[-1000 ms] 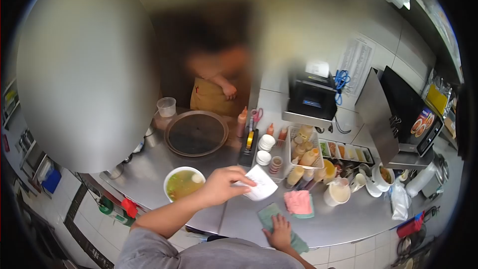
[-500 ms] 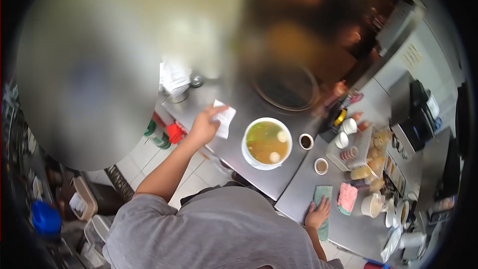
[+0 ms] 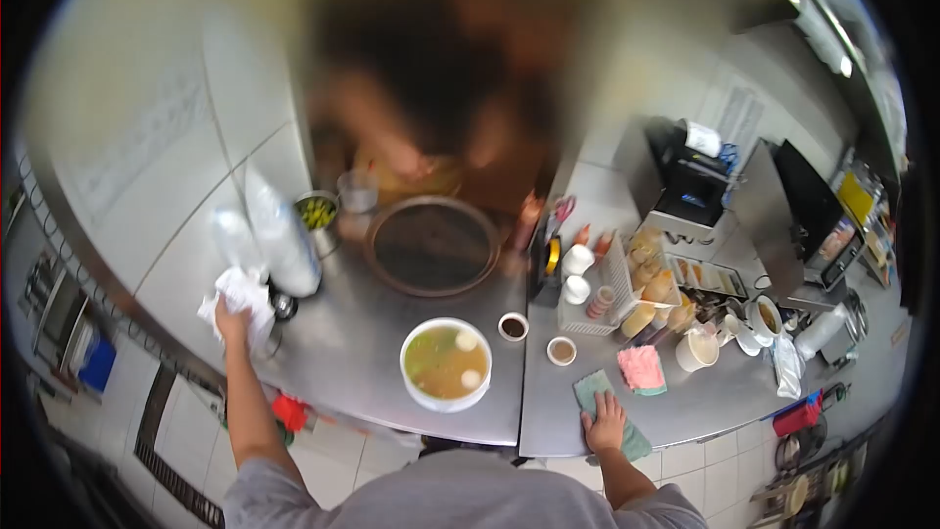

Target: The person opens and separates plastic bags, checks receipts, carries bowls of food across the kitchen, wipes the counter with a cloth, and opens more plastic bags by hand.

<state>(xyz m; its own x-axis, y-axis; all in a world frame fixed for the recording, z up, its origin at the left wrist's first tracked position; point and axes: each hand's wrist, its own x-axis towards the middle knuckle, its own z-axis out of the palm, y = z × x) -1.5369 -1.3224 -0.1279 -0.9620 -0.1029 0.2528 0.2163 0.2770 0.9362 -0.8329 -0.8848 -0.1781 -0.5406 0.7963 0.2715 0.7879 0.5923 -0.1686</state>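
The left hand (image 3: 233, 323) has moved from beside the soup bowl (image 3: 442, 406) to white papers (image 3: 247, 292) well left of it, apparently bringing its slip there, its grip too unclear to judge, while the right hand (image 3: 605, 423) lies flat, clasping nothing, on a green cloth (image 3: 591, 392) to the bowl's right.
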